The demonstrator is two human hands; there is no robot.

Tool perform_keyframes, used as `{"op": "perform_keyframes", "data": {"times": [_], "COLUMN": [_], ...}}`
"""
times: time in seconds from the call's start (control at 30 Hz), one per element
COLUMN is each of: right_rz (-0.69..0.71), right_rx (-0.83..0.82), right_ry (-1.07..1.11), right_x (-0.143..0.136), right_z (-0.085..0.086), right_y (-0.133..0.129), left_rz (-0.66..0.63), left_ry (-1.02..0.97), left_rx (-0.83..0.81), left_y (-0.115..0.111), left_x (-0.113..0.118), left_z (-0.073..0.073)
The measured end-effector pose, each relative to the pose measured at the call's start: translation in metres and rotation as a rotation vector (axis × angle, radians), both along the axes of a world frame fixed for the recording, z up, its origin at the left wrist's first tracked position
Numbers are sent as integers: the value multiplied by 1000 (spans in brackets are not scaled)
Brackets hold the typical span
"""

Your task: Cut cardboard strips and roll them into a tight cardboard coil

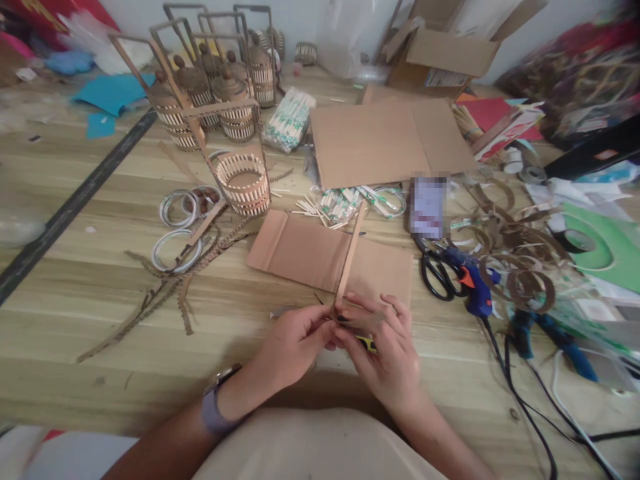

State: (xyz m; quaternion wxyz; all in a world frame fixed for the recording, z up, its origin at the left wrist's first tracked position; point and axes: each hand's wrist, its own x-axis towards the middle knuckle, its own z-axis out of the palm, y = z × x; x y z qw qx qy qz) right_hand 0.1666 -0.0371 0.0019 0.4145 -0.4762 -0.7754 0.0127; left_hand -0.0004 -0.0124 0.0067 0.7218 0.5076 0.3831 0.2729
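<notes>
A narrow cardboard strip (351,257) slants up and away from my fingers. My left hand (300,340) pinches its near end between thumb and fingertips. My right hand (385,350) is closed round the same end, thumb against the left fingertips, the other fingers bent over it. A yellow and black object (367,343) shows partly beneath my right hand; its kind is hidden. Just beyond lie flat cardboard pieces (305,250), which the strip crosses. An open basket of pale sticks with a tall cardboard handle (243,183) stands to the upper left.
Finished lidded baskets (233,100) stand at the back left. Tape rolls (177,250) and torn cardboard strips (185,283) lie left. On the right are black scissors (440,273), a blue glue gun (477,290), blue-handled pliers (555,340), cables and curled cardboard strips (530,280). A large cardboard sheet (375,143) lies behind.
</notes>
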Motion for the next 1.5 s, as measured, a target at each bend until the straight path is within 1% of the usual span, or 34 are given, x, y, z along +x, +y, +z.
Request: {"op": "perform_keyframes", "data": {"times": [0.13,0.23,0.33,0.43,0.5,0.63,0.7,0.8,0.93,1.07,1.17,1.33,1.37,1.5], "right_rz": [3,-26,-87,-164,-147,-16,-6,-18,-28,-68,-107,-181,-163,-21], "right_rx": [16,-21,-76,-95,-83,-51,-42,-38,-28,-62,-82,-136,-127,-55], "right_ry": [-10,20,61,112,122,85,64,5,-12,37,65,213,204,90], "right_x": [1,3,6,7,7,3,1,-1,1,3,5,6,5,2], "right_z": [-3,-3,-3,-4,-4,-3,-2,-3,-4,-3,-5,-11,-10,-5], "right_y": [1,0,-1,-2,-2,-2,-2,-1,-1,-2,-3,-3,-3,-3], "left_rz": [6,-19,-53,-67,-60,-18,2,24,17,-17,-42,-51,-42,-2], "left_ry": [-20,-17,16,41,36,-34,-8,41,19,17,37,42,35,-10], "left_rx": [-11,-21,-9,1,-6,-34,-14,29,5,-13,-1,3,8,35], "left_y": [-2,-4,-5,-5,-4,-2,0,0,-1,-4,-4,-3,-3,0], "left_x": [0,0,0,1,2,1,1,1,0,0,0,1,1,1], "left_z": [0,0,2,3,2,-2,-2,-1,1,1,1,1,0,-2]}}
